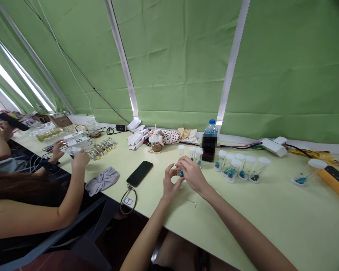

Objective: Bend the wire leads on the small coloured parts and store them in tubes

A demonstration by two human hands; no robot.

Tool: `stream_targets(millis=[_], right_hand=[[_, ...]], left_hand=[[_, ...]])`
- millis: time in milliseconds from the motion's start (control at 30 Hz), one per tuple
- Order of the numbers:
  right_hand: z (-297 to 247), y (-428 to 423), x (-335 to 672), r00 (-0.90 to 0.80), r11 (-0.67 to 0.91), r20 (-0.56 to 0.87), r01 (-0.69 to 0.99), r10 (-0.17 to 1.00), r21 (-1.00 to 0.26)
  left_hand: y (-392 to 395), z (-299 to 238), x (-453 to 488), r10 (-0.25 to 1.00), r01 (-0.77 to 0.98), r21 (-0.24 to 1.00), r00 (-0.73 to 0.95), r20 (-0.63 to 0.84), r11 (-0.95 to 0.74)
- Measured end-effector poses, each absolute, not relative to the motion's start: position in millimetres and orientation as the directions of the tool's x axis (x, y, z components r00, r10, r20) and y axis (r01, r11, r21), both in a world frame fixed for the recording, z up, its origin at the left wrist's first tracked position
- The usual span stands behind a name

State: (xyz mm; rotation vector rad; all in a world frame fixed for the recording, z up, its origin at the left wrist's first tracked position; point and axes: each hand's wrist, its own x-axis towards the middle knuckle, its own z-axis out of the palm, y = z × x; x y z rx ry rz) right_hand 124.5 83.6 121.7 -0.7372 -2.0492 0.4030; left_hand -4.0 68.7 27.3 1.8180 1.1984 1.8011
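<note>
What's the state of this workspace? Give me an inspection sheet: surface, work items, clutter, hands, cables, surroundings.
Surface: pale table, bare in the right foreground.
Work items: small blue piece between the hands; white-topped clear containers grouped beyond the right hand; thin bent metal rod lying near the table edge.
Clutter: black phone, grey cloth, drink cup, blue-capped bottle.
Hands: left hand holds the blue piece; right fingers are at its top, their exact grip unclear.
Cables: dark and reddish cables along the back of the table.
Surroundings: green covering behind; a co-worker's hand at left.
</note>
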Motion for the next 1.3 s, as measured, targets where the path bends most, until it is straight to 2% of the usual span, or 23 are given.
stream_targets(millis=[133, 300, 433, 600, 767, 900, 1033, 1300], right_hand=[[114, 90, 124, -0.452, 0.771, 0.625, 0.378, 0.637, -0.512], [110, 95, 126, -0.435, 0.711, 0.564, 0.475, 0.702, -0.518], [111, 92, 126, -0.469, 0.702, 0.522, 0.467, 0.712, -0.538], [108, 88, 124, -0.477, 0.717, 0.536, 0.425, 0.696, -0.553], [102, 86, 121, -0.409, 0.675, 0.538, 0.476, 0.737, -0.563], [105, 84, 124, -0.386, 0.687, 0.571, 0.475, 0.724, -0.550], [112, 86, 133, -0.388, 0.696, 0.591, 0.529, 0.707, -0.485], [110, 88, 134, -0.475, 0.686, 0.550, 0.673, 0.687, -0.277]], left_hand=[[69, 28, -2, 0.750, 0.340, 0.749, -0.162, 0.642, -0.568], [66, 30, 0, 0.743, 0.349, 0.732, -0.131, 0.656, -0.585], [65, 29, 1, 0.747, 0.345, 0.746, -0.162, 0.645, -0.569], [64, 29, 0, 0.763, 0.293, 0.771, -0.170, 0.624, -0.565], [62, 33, -1, 0.785, 0.311, 0.778, -0.135, 0.604, -0.546], [62, 36, -2, 0.792, 0.286, 0.794, -0.152, 0.591, -0.537], [62, 36, -4, 0.797, 0.297, 0.803, -0.174, 0.578, -0.517], [61, 34, -4, 0.782, 0.303, 0.769, -0.105, 0.614, -0.563]])
